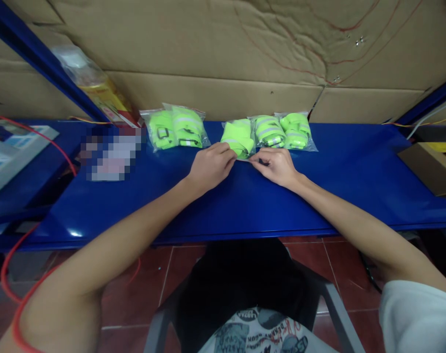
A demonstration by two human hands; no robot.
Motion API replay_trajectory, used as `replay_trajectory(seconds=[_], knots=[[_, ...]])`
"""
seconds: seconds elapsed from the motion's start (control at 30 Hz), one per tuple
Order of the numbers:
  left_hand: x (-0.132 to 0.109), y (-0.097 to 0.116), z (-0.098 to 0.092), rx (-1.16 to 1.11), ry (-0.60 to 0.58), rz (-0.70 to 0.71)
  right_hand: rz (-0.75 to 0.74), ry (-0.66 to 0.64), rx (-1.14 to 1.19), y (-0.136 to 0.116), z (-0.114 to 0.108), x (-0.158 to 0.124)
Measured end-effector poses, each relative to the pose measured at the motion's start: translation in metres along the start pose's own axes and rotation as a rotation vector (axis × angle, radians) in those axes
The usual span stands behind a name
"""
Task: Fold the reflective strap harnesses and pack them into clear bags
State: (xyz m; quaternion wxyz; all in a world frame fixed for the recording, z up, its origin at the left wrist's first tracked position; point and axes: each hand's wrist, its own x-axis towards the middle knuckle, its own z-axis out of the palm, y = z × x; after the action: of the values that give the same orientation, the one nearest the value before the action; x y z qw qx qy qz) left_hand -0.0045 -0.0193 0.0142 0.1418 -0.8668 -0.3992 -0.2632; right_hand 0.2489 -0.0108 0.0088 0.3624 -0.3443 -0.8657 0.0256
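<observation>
Blue shelf (355,166): left hand (210,165) and right hand (276,165) pinch the near edge of a soft, light, slippery bagged neon strap (239,137); best gripped at the bag's mouth

I am reaching both bare arms forward, my left hand (210,165) and right hand (276,165) curling fingertips together, pinching at the bag (239,137) edge.

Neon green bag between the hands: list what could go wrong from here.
Both hands, left hand and right hand, pinch only the near edge of the neon green bag, so the thin plastic might tear or slip. The finished bags lie touching beside it and could get nudged. The red cable loops near the left arm and might snag.
</observation>
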Motion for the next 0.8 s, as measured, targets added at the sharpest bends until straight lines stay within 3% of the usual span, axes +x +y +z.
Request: replay_trajectory(seconds=[0.43,0.8], knots=[[-0.0008,-0.0076,0.0084,-0.039,0.024,0.042,0.074,-0.024,0.014,-0.0003,-0.0017,0.0040],[0.0015,-0.0079,-0.0002,0.017,-0.159,0.066,0.068,-0.005,0.032,0.0015,0.0001,0.0043]])
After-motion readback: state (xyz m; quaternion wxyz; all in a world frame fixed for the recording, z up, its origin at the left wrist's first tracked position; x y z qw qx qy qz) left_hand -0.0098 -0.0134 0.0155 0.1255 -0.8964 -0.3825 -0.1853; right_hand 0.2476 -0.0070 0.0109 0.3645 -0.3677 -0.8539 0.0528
